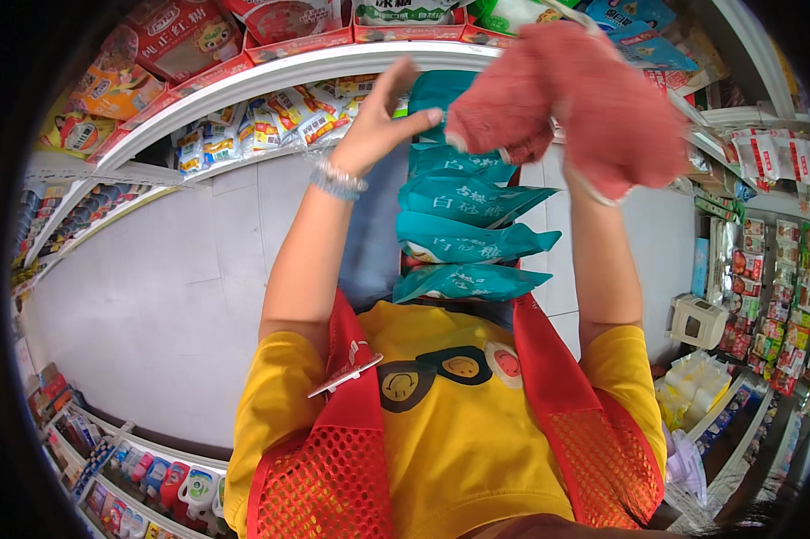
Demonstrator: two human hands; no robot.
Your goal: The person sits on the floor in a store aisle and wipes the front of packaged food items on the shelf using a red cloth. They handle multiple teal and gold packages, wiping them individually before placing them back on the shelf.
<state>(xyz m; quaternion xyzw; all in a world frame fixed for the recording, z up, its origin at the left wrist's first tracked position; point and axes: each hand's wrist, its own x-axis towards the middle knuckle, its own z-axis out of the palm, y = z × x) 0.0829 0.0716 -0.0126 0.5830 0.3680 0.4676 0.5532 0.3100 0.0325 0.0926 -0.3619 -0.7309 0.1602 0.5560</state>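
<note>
My left hand (386,121) is raised with its thumb spread from the fingers and nothing in it, a beaded bracelet at the wrist. It hovers beside the rearmost teal plastic pouch (424,94). Over my right hand hangs a red cloth (600,108), blurred and bunched, which hides the hand's fingers and palm. The cloth is in front of the shelf edge and covers part of the far pouches. Between my forearms several printed teal pouches (476,242) stand in a row, one behind another, close to my body.
A white shelf edge (297,60) curves across ahead, with bagged goods in red cartons (304,40) above. Small white packets (284,121) fill the lower shelf at left. A beige plastic stool (698,322) stands at right, near hanging packets (748,263). Bottles (176,482) line a shelf behind at left.
</note>
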